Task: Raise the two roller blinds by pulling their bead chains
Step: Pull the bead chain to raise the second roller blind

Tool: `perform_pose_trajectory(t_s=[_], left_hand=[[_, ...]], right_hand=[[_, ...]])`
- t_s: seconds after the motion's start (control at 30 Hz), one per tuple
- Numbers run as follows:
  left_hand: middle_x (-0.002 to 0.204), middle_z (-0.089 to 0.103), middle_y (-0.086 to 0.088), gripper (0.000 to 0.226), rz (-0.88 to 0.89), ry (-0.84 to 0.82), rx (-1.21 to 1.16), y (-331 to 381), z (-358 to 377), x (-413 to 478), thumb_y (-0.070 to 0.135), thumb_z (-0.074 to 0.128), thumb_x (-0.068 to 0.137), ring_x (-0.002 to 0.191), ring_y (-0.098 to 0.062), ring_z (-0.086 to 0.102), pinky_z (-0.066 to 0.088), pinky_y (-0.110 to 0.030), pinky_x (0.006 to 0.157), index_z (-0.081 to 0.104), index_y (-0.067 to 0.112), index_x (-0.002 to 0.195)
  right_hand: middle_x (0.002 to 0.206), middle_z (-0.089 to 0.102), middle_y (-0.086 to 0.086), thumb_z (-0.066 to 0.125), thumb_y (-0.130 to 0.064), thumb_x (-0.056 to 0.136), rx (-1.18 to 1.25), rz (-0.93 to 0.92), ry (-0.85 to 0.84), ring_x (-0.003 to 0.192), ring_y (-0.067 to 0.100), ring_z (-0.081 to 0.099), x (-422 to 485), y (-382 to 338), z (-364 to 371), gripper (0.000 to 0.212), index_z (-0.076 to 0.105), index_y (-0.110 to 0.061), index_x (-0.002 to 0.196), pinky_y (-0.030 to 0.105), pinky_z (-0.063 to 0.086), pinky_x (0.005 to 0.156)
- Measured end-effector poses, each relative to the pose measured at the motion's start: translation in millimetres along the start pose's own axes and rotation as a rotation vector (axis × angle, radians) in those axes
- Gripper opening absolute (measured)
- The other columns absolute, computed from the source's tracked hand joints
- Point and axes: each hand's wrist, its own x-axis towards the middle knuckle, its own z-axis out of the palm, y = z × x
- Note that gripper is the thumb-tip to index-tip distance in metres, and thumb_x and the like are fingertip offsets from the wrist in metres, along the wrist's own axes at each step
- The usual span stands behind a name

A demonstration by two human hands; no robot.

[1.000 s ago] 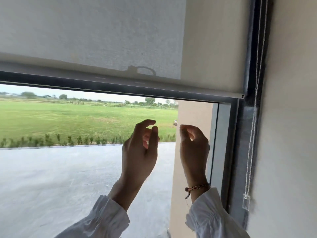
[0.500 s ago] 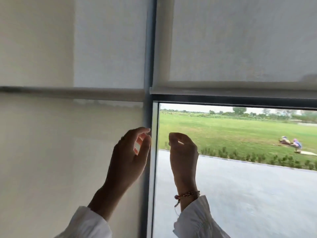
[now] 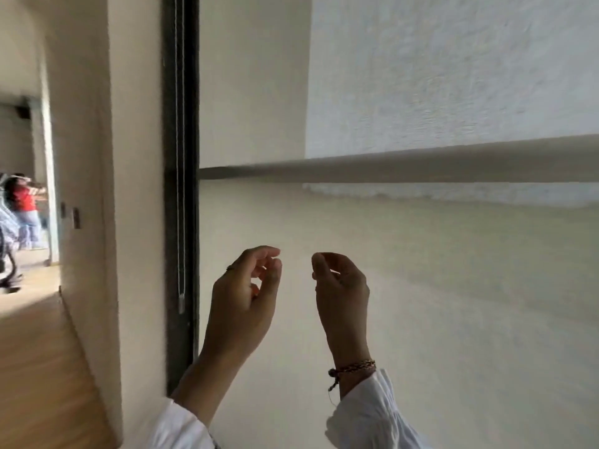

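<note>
A pale roller blind point(image 3: 453, 76) fills the view, crossed by a grey horizontal rail point(image 3: 389, 166). I cannot tell whether the cream surface below the rail is blind fabric. A thin bead chain point(image 3: 180, 157) hangs in the dark window frame point(image 3: 171, 222) at the left and ends in a small clear weight point(image 3: 181, 303). My left hand point(image 3: 246, 293) is raised just right of the chain with fingers loosely curled and apart, touching nothing. My right hand point(image 3: 340, 286), with a braided bracelet on the wrist, is raised beside it with its fingers curled shut on nothing.
A cream wall pillar point(image 3: 129, 222) stands left of the frame. Beyond it, a doorway opens onto a wooden floor point(image 3: 39, 367), a person in a red top point(image 3: 22, 202) and black chair legs point(image 3: 8, 280).
The view has swung left, from the raised right blind with the field outside to the left blind and its chain. Both hands have kept the same raised pose.
</note>
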Motion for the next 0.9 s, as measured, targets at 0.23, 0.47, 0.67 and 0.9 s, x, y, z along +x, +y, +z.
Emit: perform_pose_trajectory(t_s=[0.23,0.47,0.67,0.9], left_hand=[[0.084,0.068,0.010,0.022,-0.123,0.144,0.059,-198.7,-31.0,99.7,0.056,0.044,0.076,0.077,-0.007,0.065,0.050,-0.014,0.065,0.053,0.046,0.093],[0.093,0.065,-0.005,0.020,-0.312,0.153,0.204,-397.0,-71.4,197.6,0.025,0.050,0.091,0.090,-0.023,0.062,0.041,-0.022,0.067,0.055,0.020,0.110],[0.100,0.058,0.000,0.024,-0.452,0.041,0.302,-573.3,-82.1,266.4,0.019,0.047,0.091,0.090,-0.019,0.054,0.038,-0.026,0.076,0.054,0.014,0.114],[0.108,0.061,-0.002,0.025,-0.587,-0.078,0.191,-725.3,-90.0,370.0,0.022,0.051,0.090,0.098,-0.018,0.056,0.045,-0.031,0.086,0.055,0.018,0.114]], right_hand=[[0.079,0.068,0.000,0.056,-0.025,0.087,0.104,0.001,-0.123,0.068,0.008,0.060,108.8,89.8,181.2,0.010,0.065,-0.021,0.087,0.022,0.043,0.063],[0.093,0.068,-0.004,0.053,-0.026,0.089,0.054,0.001,-0.244,0.075,-0.004,0.058,194.5,183.1,371.7,0.013,0.063,-0.021,0.096,0.009,0.040,0.065],[0.115,0.063,0.001,0.050,-0.028,0.091,-0.010,0.090,-0.294,0.101,0.016,0.057,248.2,281.1,533.8,0.031,0.053,-0.016,0.119,0.028,0.044,0.089],[0.095,0.065,0.017,0.049,-0.020,0.089,-0.100,0.151,-0.327,0.092,0.032,0.059,322.2,345.9,682.0,0.022,0.056,-0.001,0.095,0.039,0.047,0.082]])
